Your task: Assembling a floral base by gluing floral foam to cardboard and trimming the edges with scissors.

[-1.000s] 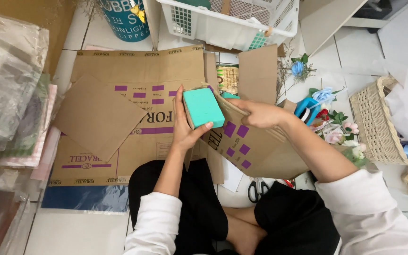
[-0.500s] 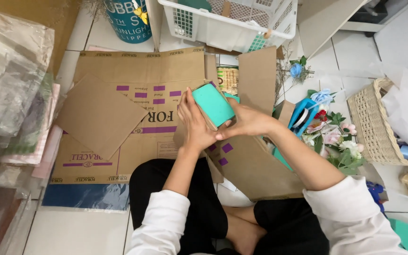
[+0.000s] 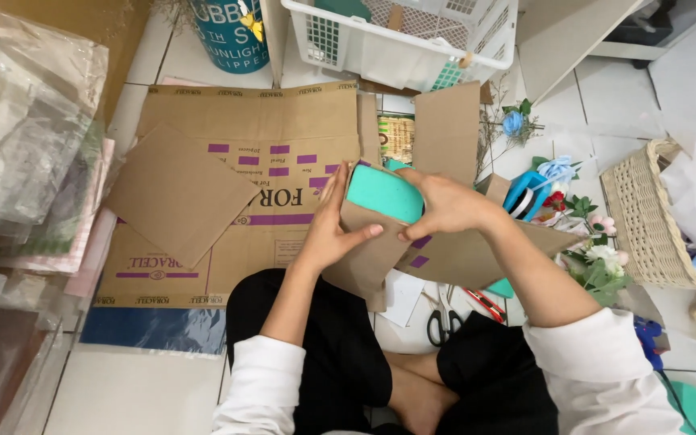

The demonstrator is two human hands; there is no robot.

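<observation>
Head view: left hand (image 3: 328, 229) and right hand (image 3: 445, 205) hold a green foam block (image 3: 384, 193) and a folded cardboard piece (image 3: 372, 250) above the lap, fingers pressed around both. Flattened carton (image 3: 235, 161) lies on the floor beyond; scissors (image 3: 443, 322) near right; wicker basket (image 3: 642, 217) far right.

White tiled floor (image 3: 134, 395) carries it all — a flattened carton (image 3: 227, 161) at frame centre, a white basket (image 3: 412, 36) at top, a wicker basket (image 3: 642, 217) at right, scissors (image 3: 443, 322) at lower centre, clear wrap sheets (image 3: 18, 137) at left.
</observation>
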